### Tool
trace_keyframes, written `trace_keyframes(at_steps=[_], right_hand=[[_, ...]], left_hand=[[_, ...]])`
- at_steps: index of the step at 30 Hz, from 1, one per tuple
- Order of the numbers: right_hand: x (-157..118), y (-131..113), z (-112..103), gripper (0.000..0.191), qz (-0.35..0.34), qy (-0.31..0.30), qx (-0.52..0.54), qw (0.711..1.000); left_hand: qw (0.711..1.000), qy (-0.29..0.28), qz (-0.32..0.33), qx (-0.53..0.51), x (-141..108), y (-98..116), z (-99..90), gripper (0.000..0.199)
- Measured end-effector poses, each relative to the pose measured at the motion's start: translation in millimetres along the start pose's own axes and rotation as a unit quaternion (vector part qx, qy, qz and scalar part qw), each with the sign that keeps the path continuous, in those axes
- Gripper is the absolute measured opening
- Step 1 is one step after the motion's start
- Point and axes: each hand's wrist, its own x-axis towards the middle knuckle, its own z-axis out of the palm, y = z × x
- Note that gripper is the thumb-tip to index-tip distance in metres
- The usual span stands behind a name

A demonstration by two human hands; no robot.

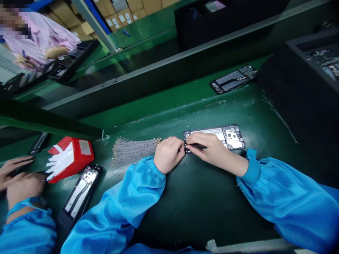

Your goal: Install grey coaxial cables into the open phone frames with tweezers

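An opened phone [235, 137], its circuit board and silver inside bare, lies on the green bench in front of me. At its left end my left hand [169, 154] is closed, with thumb and fingertips pinched against the phone's edge. My right hand [209, 148] reaches over the phone from the right, its fingers closed around a slim black tool [198, 145]. The tool's tip and the spot being worked on are hidden by the fingers. Just left of my left hand lies a bundle of thin grey cables [136, 150] with gold-coloured ends.
A red bin [86, 151] with white strips and another opened phone [82, 190] are at left, beside a co-worker's hands [25, 187]. One more phone [233, 79] lies at the back. Loose cables [280, 118] lie near a black box [299, 88] at right.
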Motion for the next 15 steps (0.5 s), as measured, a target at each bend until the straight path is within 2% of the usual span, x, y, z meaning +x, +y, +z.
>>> trace_keyframes(at_steps=[4, 8, 10, 15], right_hand=[[0, -1, -14, 0.003, 0.060, 0.063, 0.031, 0.996], [-16, 3, -50, 0.006, 0.159, 0.199, -0.020, 0.967], [-31, 9, -66, 0.008, 0.204, 0.240, -0.049, 0.948], [-66, 20, -83, 0.013, 0.256, 0.219, -0.161, 0.928]], left_hand=[[0.999, -0.031, 0.002, -0.021, 1, -9, -7.2, 0.015], [0.991, -0.081, 0.109, 0.011, 1, -22, -16.7, 0.031], [0.981, -0.094, 0.160, 0.052, 2, -26, -19.6, 0.035], [0.968, -0.105, 0.199, 0.111, 7, -24, -24.1, 0.029]])
